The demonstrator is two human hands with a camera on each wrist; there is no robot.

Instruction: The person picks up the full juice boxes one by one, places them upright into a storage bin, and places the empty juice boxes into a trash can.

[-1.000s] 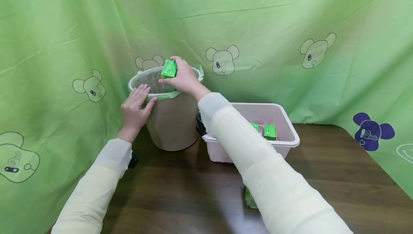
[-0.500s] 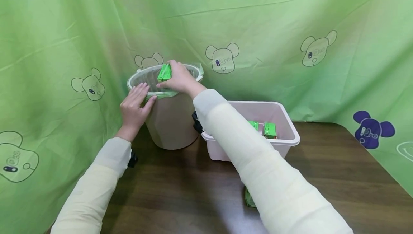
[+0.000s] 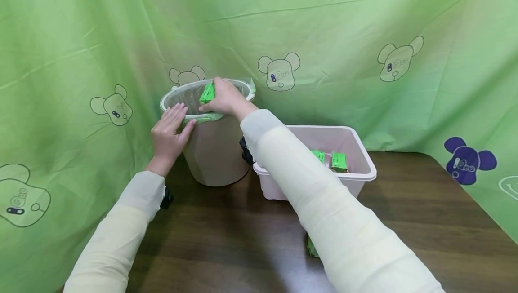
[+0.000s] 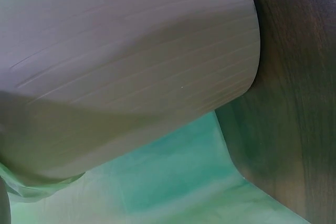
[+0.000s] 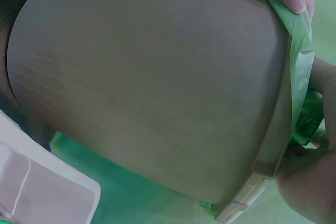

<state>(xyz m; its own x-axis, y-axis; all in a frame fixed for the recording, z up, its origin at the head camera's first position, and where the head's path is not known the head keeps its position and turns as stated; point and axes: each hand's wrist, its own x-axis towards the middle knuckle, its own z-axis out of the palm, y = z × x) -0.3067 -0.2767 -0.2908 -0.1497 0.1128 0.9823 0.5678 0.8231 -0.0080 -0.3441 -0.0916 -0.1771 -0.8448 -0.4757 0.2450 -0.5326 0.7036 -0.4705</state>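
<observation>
In the head view, my right hand (image 3: 226,99) holds a small, glossy green box-shaped pack (image 3: 207,94) at the mouth of a trash can (image 3: 216,153). The pack is partly below the rim, and the right wrist view shows its dark print behind the bag edge. A thin green bag (image 3: 208,117) lines the can and folds over its white rim. My left hand (image 3: 167,135) grips the near left rim, thumb outside and fingers reaching over the edge. The left wrist view shows mainly the can's side (image 4: 131,66).
A pale pink bin (image 3: 336,136) stands right of the can, with green packs (image 3: 339,162) inside. Another green item (image 3: 311,248) lies on the wooden table (image 3: 210,239), mostly behind my right sleeve. A green curtain (image 3: 336,28) hangs around the table.
My right hand has lowered the green pack into the can's mouth and slightly left. My left hand keeps its place on the rim.
</observation>
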